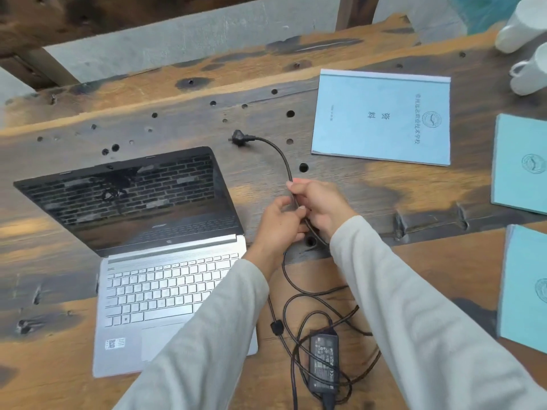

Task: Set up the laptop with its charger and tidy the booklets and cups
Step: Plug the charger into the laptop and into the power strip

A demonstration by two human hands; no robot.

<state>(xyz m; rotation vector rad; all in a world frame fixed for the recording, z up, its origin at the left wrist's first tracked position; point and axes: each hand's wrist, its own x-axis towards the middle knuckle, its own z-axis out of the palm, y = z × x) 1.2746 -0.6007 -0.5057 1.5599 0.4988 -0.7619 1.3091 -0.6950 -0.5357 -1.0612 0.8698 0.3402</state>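
A silver laptop (165, 279) stands open on the wooden table at the left, its screen dark. To its right, my left hand (278, 223) and my right hand (319, 205) both grip the black charger cable (282, 156). The cable's wall plug (240, 138) lies on the table beyond my hands. Near the front edge the black power brick (324, 362) rests among loose cable loops. A light blue booklet (381, 116) lies at the back right, and two teal booklets (521, 164) (527, 288) lie at the right edge. White cups (524, 25) (529, 72) stand at the top right.
The wooden table (88, 134) is rough and dotted with round holes. Its far edge runs along the top, with grey floor and dark beams beyond. Bare wood lies between the plug and the blue booklet.
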